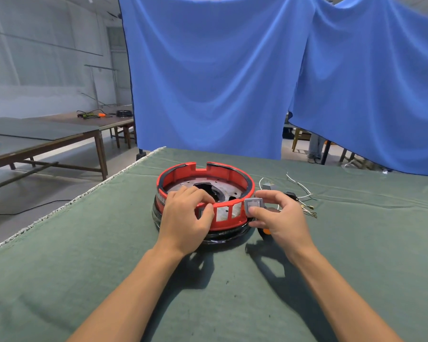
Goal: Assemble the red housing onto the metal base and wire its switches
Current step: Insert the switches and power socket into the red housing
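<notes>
Left hand [187, 217] grips the near wall of the red housing [205, 196], fingers curled over the rim to the inside, thumb pressed on the outer face. Right hand [274, 215] pinches a grey switch [253, 205] between thumb and fingertips, held against the housing's outer wall at about 4 o'clock. Housing sits on the metal base [203, 187], centre of the green cloth table [109, 267]. Base's black lower rim mostly hidden by housing and hands. Two empty rectangular slots visible in the wall between the hands; any slot under the left palm can't be made out. An orange object [266, 231] peeks from under the right hand, mostly hidden. Wires [304, 193] lie at 3 o'clock of the housing; terminals small, blurry. Both forearms reach in from 6 o'clock, wrists roughly level.
</notes>
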`<state>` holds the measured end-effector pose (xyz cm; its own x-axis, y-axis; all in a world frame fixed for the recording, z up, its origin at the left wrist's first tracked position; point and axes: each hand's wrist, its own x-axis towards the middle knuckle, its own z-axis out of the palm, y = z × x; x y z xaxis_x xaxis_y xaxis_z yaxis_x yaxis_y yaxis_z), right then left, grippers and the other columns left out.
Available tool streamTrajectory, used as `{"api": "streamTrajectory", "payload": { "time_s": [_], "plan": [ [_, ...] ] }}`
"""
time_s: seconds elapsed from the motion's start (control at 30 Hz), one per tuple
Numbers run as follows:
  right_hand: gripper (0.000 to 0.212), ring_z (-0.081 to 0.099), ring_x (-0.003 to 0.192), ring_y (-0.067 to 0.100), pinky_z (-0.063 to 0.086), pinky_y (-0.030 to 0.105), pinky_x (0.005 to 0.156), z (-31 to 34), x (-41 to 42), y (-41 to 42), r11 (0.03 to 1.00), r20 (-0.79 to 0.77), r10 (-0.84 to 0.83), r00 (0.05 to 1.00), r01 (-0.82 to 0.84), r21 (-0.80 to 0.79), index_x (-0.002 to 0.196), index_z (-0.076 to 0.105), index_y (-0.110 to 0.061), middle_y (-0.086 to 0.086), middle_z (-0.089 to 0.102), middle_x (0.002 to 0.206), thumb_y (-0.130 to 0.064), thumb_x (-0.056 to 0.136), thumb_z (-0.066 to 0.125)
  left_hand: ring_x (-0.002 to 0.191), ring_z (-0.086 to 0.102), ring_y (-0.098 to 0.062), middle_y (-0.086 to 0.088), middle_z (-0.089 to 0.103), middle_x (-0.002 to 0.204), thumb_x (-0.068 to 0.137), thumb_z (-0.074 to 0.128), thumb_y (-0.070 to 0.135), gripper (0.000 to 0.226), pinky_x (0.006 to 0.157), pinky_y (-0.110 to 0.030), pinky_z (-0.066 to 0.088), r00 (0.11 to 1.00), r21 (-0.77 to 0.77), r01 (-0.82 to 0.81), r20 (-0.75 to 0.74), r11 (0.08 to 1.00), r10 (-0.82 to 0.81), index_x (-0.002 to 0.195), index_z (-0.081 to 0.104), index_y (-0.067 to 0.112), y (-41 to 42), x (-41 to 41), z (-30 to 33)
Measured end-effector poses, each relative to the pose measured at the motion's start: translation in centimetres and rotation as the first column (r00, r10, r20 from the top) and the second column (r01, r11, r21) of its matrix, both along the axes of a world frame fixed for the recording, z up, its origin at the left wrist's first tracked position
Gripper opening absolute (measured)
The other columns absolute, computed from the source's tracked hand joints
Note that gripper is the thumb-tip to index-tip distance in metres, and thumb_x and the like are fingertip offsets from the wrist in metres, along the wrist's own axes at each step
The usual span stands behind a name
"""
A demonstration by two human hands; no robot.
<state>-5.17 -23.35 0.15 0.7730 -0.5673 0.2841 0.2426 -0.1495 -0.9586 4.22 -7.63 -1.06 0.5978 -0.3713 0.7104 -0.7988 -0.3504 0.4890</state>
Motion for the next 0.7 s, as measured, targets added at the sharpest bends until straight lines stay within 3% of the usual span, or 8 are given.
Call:
{"api": "streamTrajectory", "payload": {
  "time_s": [0.1, 0.27, 0.37, 0.5, 0.6, 0.7],
  "plan": [
    [0.028, 0.066, 0.080, 0.024, 0.059, 0.028, 0.059, -0.1, 0.0, -0.1, 0.997, -0.041, -0.012, 0.999, 0.009, -0.072, 0.096, 0.067, -0.014, 0.017, 0.066, 0.105, 0.008, 0.079, 0.067, 0.083, 0.055, -0.013, 0.011, 0.064, 0.079, 0.077, 0.055, 0.021, 0.014, 0.079, -0.030, 0.033, 1.000, -0.007, 0.002, -0.009, 1.000, -0.002, 0.076, 0.068, 0.017, 0.0, 0.0, 0.1],
    [0.020, 0.065, 0.071, 0.019, 0.052, 0.030, 0.065, 0.0, -0.2, -0.1, 0.977, -0.042, -0.104, 0.994, 0.094, -0.192, 0.086, 0.071, -0.021, 0.009, 0.073, 0.085, -0.004, 0.076, 0.074, 0.084, 0.056, -0.013, 0.011, 0.064, 0.080, 0.077, 0.054, 0.022, 0.014, 0.081, -0.032, 0.035, 1.000, 0.008, 0.004, -0.022, 1.000, -0.004, 0.077, 0.067, 0.018, 0.0, -0.1, 0.2],
    [0.016, 0.063, 0.057, 0.011, 0.052, 0.019, 0.052, 0.5, -0.3, 0.2, 0.997, -0.003, -0.076, 0.997, 0.076, -0.014, 0.088, 0.070, -0.012, 0.003, 0.069, 0.076, 0.001, 0.077, 0.072, 0.084, 0.055, -0.015, 0.008, 0.065, 0.081, 0.078, 0.054, 0.021, 0.013, 0.080, -0.032, 0.035, 1.000, 0.038, -0.009, 0.005, 0.999, 0.009, 0.078, 0.067, 0.018, 0.0, -0.1, 0.2],
    [0.022, 0.069, 0.068, 0.024, 0.060, 0.029, 0.061, 1.3, -0.4, 0.6, 0.914, 0.143, 0.043, 0.989, -0.097, 0.393, 0.087, 0.057, -0.004, 0.013, 0.066, 0.076, 0.015, 0.077, 0.062, 0.084, 0.056, -0.020, 0.004, 0.066, 0.083, 0.076, 0.053, 0.018, 0.016, 0.080, -0.030, 0.035, 0.992, 0.073, -0.068, 0.110, 0.995, 0.060, 0.082, 0.068, 0.014, -0.3, -0.6, 0.4],
    [0.021, 0.071, 0.067, 0.026, 0.059, 0.030, 0.059, 1.4, -0.4, 0.9, 0.868, 0.148, 0.151, 0.977, -0.203, 0.454, 0.087, 0.054, -0.006, 0.014, 0.069, 0.074, 0.008, 0.077, 0.066, 0.087, 0.058, -0.022, 0.002, 0.067, 0.085, 0.076, 0.052, 0.015, 0.019, 0.082, -0.035, 0.039, 0.994, 0.093, -0.043, 0.108, 0.995, 0.033, 0.084, 0.069, 0.012, -0.6, -0.8, 0.5],
    [0.023, 0.072, 0.070, 0.026, 0.057, 0.028, 0.056, 1.1, -0.5, 0.9, 0.896, 0.066, 0.196, 0.978, -0.205, 0.393, 0.093, 0.057, -0.005, 0.013, 0.072, 0.079, 0.000, 0.074, 0.071, 0.088, 0.059, -0.019, 0.003, 0.067, 0.084, 0.078, 0.049, 0.015, 0.021, 0.084, -0.036, 0.038, 1.000, 0.054, 0.006, 0.021, 0.999, -0.008, 0.082, 0.070, 0.012, -0.4, -0.7, 0.5]
  ]
}}
